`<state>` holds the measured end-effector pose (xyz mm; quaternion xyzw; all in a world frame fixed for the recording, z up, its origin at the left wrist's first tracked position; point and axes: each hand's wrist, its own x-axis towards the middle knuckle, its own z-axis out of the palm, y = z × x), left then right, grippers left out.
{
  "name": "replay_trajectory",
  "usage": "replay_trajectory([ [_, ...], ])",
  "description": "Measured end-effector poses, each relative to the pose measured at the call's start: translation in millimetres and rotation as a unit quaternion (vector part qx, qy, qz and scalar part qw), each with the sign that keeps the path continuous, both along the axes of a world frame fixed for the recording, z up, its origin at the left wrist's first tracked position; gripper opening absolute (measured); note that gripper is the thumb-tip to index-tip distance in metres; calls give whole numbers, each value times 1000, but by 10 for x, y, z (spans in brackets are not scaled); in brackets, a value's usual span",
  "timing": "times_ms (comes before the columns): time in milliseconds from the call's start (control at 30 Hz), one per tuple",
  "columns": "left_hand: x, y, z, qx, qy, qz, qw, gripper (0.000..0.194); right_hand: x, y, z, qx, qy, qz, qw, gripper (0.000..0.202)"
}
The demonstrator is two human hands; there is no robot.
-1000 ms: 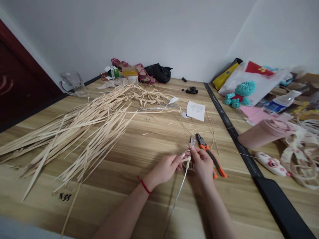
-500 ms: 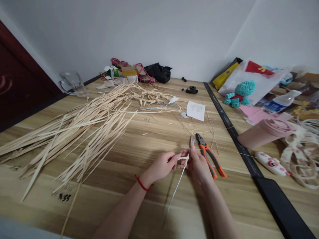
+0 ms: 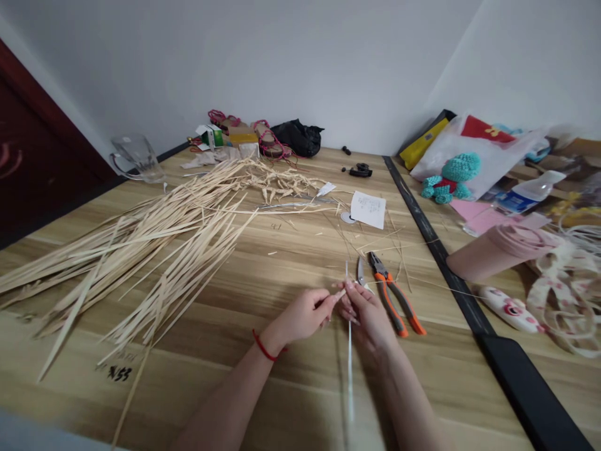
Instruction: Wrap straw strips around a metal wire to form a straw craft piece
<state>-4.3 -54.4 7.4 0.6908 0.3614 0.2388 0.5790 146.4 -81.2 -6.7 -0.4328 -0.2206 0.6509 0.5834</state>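
My left hand (image 3: 307, 315), with a red cord at its wrist, pinches a pale straw strip (image 3: 339, 293). Close beside it, my right hand (image 3: 369, 313) has its fingers closed around the same small straw piece and a thin wire (image 3: 350, 369). The wire hangs toward the front edge, blurred at its lower end, and a short tip rises above my fingers. Just behind my right hand lies a small silver blade (image 3: 360, 270), its lower part partly hidden. Orange and grey pliers (image 3: 397, 297) rest on the table to the right of that hand.
Long straw strips (image 3: 154, 232) cover the left side, with knotted straw pieces (image 3: 282, 180) behind. A paper note (image 3: 369, 209) lies past the pliers. On the right are a pink roll (image 3: 502, 250), a bottle (image 3: 530, 191) and a turquoise crocheted doll (image 3: 457, 175). A glass mug (image 3: 138, 156) stands back left.
The wire has swung from a leftward slant to nearly vertical, and its upper tip now shows above my fingers. My right hand has shifted slightly left, uncovering more of the blade.
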Motion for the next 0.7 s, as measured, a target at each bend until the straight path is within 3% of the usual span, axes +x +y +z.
replay_trajectory([
  [167,12,-9,34,-15,-7,-5,1000,40,16,29,-13,-33,79,31,996,30],
  [333,24,-22,73,-40,-13,-5,999,41,3,25,-26,-26,67,30,997,27],
  [533,54,-42,39,-82,-3,-61,995,45,24,26,-8,-53,128,23,990,26],
  [700,55,-46,23,-86,-29,-64,994,43,-27,19,13,-71,83,1,994,24],
])
